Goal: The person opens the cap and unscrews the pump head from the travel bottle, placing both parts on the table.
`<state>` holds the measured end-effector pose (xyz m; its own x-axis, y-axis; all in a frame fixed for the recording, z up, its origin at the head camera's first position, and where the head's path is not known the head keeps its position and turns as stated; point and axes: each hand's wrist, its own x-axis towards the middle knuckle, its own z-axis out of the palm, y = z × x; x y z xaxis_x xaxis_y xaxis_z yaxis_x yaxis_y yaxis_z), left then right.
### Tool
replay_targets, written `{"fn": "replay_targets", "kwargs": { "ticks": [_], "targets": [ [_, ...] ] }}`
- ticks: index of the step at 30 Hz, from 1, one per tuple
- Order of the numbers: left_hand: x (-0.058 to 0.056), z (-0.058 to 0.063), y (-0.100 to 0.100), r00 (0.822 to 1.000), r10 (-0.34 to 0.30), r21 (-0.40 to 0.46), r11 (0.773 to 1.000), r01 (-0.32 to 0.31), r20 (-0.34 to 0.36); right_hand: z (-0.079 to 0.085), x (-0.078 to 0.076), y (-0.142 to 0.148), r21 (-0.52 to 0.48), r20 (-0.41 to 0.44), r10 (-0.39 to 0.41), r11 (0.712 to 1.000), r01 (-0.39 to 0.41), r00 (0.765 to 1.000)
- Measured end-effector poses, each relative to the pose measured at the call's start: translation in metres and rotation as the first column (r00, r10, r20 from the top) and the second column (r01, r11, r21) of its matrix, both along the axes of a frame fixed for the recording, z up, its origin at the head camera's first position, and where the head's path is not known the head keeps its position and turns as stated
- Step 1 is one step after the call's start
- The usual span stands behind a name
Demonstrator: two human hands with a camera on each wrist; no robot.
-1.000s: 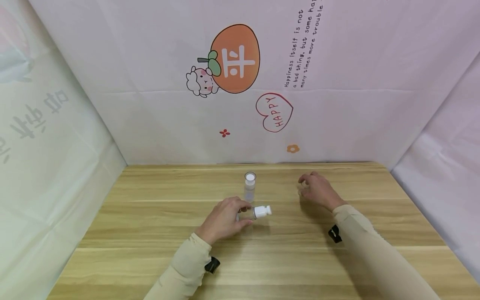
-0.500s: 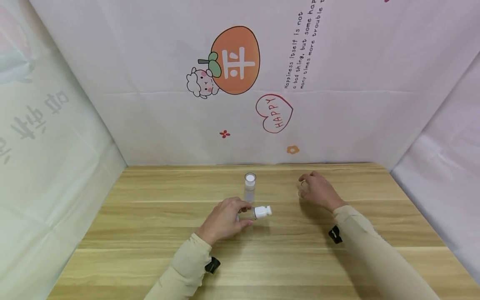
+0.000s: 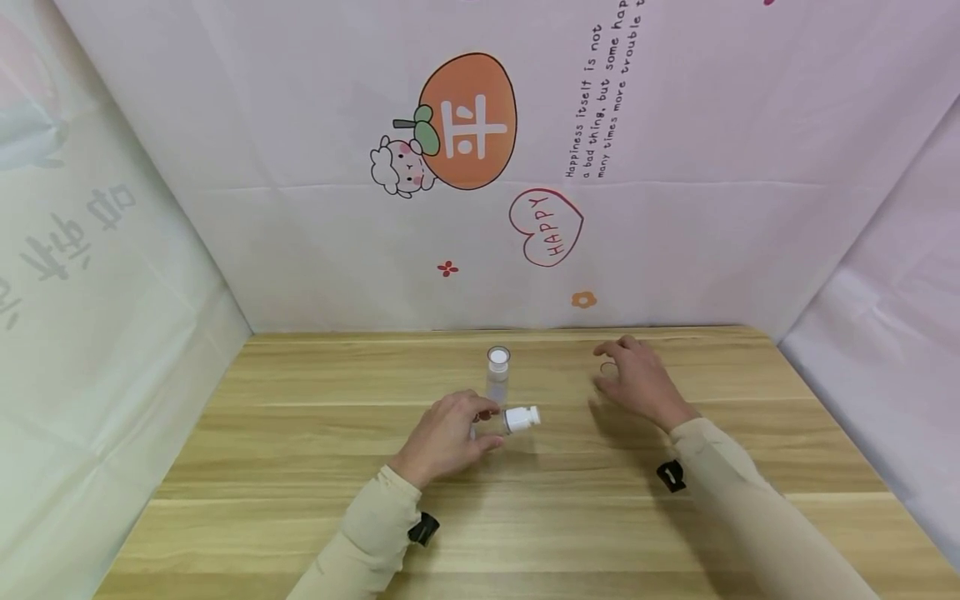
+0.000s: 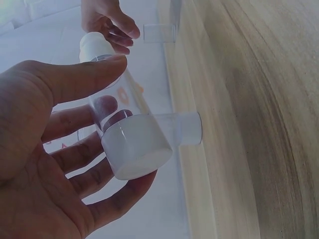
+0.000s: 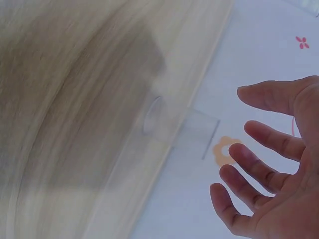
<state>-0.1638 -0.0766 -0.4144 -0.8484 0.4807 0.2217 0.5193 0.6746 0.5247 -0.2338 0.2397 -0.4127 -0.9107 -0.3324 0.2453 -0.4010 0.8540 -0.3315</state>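
Note:
My left hand (image 3: 448,437) grips a see-through pump bottle (image 3: 521,419) around its clear body, tilted and off the table. In the left wrist view the bottle's white base (image 4: 137,147) points toward the camera and its white pump top (image 4: 94,46) points away. Behind it a second clear bottle (image 3: 498,363) with a white top stands upright on the table. At the right, a clear cylindrical cap (image 5: 197,130) stands on the table. Around and just above the cap, my right hand (image 3: 637,379) has its fingers spread apart; the right wrist view shows them holding nothing.
The wooden table (image 3: 360,533) meets a white printed cloth wall (image 3: 337,250) behind the bottles. More white cloth hangs at the left and right sides. Black straps (image 3: 424,528) sit on both wrists.
The right fingers have spread and come away from the clear cap, which stays on the table. The left hand holds the pump bottle almost still.

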Motion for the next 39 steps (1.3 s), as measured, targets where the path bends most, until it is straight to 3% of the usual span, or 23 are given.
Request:
{"fn": "replay_targets", "kwargs": {
  "ticks": [11,21,33,39],
  "targets": [
    [-0.001,0.004,-0.002,0.999,0.034,0.017,0.999,-0.034,-0.007,0.004,0.014,-0.011,-0.057,-0.018,0.016,0.998,-0.017,1.000],
    [-0.002,0.005,-0.003,0.996,0.070,0.009,0.998,-0.069,-0.051,0.007,0.030,-0.029,-0.092,-0.034,0.119,0.988,-0.122,0.992],
    [-0.002,0.003,-0.001,0.996,0.067,0.035,0.997,-0.065,-0.066,0.006,0.042,-0.042,-0.190,0.041,0.211,0.961,-0.200,0.977],
    [-0.002,0.003,-0.001,0.995,0.062,0.047,0.997,-0.058,-0.077,0.007,0.046,-0.047,-0.288,0.105,0.261,0.932,-0.222,0.960]
  ]
}}
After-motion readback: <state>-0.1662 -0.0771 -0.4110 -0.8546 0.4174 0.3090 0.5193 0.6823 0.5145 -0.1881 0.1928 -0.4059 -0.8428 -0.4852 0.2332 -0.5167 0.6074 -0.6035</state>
